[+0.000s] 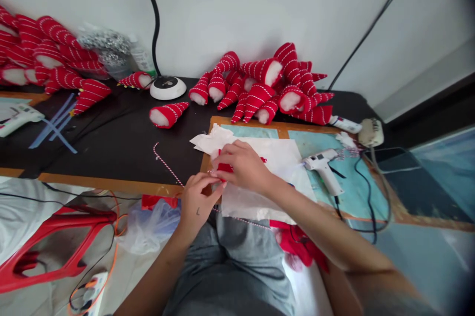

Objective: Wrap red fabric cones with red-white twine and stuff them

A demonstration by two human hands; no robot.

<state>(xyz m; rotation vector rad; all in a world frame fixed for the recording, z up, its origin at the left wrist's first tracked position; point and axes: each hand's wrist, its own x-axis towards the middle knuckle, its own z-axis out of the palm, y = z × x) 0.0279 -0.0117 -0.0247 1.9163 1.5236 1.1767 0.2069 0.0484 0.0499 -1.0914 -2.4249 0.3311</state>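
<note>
My right hand (247,167) is closed over a small red fabric piece (224,168), most of which its fingers cover. My left hand (198,202) pinches a red-and-white twisted cord (169,169) at the near edge of that piece. One end of the cord trails left over the black table; another stretch (252,223) hangs across my lap. White paper (285,152) lies beneath my right hand. To the right, a white hot glue gun (323,170) rests on the light-blue covering of the board, its nozzle toward my hands.
Red stitched stuffed cones (260,88) are heaped along the wall, with another pile (48,48) at far left. A lone cone (168,114) lies near the lamp base (167,88). A second glue gun (18,119) is at left. Cables run by a red stool (55,241).
</note>
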